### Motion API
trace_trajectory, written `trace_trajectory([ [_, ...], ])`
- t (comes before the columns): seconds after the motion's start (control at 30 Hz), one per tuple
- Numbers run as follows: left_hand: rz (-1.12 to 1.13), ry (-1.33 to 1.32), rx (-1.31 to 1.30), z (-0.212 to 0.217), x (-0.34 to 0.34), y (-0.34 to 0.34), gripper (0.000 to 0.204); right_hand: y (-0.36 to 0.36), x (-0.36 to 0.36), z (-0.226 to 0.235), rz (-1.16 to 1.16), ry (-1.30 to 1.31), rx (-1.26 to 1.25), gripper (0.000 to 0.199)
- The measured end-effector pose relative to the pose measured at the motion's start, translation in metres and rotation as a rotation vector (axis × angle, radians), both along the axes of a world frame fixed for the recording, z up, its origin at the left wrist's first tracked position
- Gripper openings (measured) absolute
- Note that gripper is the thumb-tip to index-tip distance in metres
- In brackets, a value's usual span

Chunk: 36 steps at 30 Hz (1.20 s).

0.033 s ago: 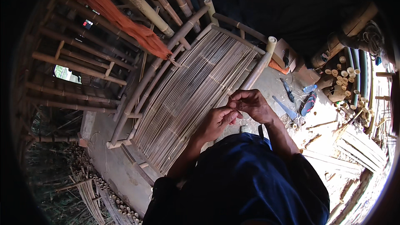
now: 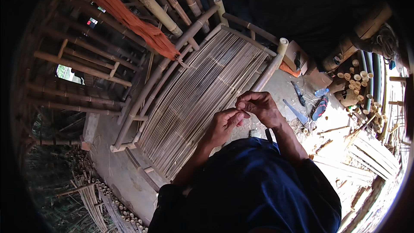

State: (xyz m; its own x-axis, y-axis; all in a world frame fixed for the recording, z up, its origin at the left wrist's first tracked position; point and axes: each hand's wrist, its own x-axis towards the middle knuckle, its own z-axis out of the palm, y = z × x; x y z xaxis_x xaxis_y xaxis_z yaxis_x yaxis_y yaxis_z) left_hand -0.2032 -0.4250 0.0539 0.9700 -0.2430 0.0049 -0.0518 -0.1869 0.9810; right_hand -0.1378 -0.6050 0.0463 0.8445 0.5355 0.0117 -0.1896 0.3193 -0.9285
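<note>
My left hand (image 2: 221,126) and my right hand (image 2: 261,108) meet in front of my body, their fingertips almost touching. Both are closed in a pinch. Something small and thin may be between the fingertips, but it is too small to make out. Just beyond and below the hands lies a bamboo bench (image 2: 189,99), its seat made of many narrow slats in a frame of thick round poles. The hands hide part of the seat's right side. A pale bamboo post (image 2: 276,60) rises at its far right corner.
An orange cloth or bundle of strands (image 2: 142,28) hangs over poles at upper left. On the floor at right lie a saw (image 2: 296,112), a dark sheathed tool (image 2: 297,92), a sandal (image 2: 319,108) and a plastic bottle (image 2: 321,92). Bamboo poles (image 2: 355,80) are stacked at far right.
The fingertips have shifted slightly against each other. Otherwise the hands keep nearly the same place, and the view has moved only a little.
</note>
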Motion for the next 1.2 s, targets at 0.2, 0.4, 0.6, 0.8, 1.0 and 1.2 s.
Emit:
trace_trajectory([
  [0.2, 0.404, 0.198, -0.465, -0.017, -0.022, 0.024, 0.029, 0.035, -0.027, -0.004, -0.194, -0.025, 0.077, 0.014],
  [0.4, 0.385, 0.26, -0.588, -0.01, -0.029, 0.035, 0.028, 0.058, -0.05, -0.004, -0.137, 0.046, 0.076, 0.013],
  [0.6, 0.398, 0.264, -0.56, -0.024, -0.031, 0.049, 0.032, 0.065, -0.056, -0.005, -0.181, 0.033, 0.01, 0.007],
  [0.8, 0.446, 0.292, -0.54, -0.025, -0.032, 0.044, 0.025, 0.065, -0.059, -0.023, -0.23, 0.074, -0.04, 0.012],
  [1.0, 0.455, 0.298, -0.518, -0.034, -0.035, 0.04, 0.026, 0.065, -0.063, -0.03, -0.242, 0.103, -0.082, 0.014],
  [1.2, 0.452, 0.347, -0.445, -0.038, -0.031, 0.031, 0.025, 0.054, -0.061, -0.031, -0.23, 0.153, -0.161, 0.017],
])
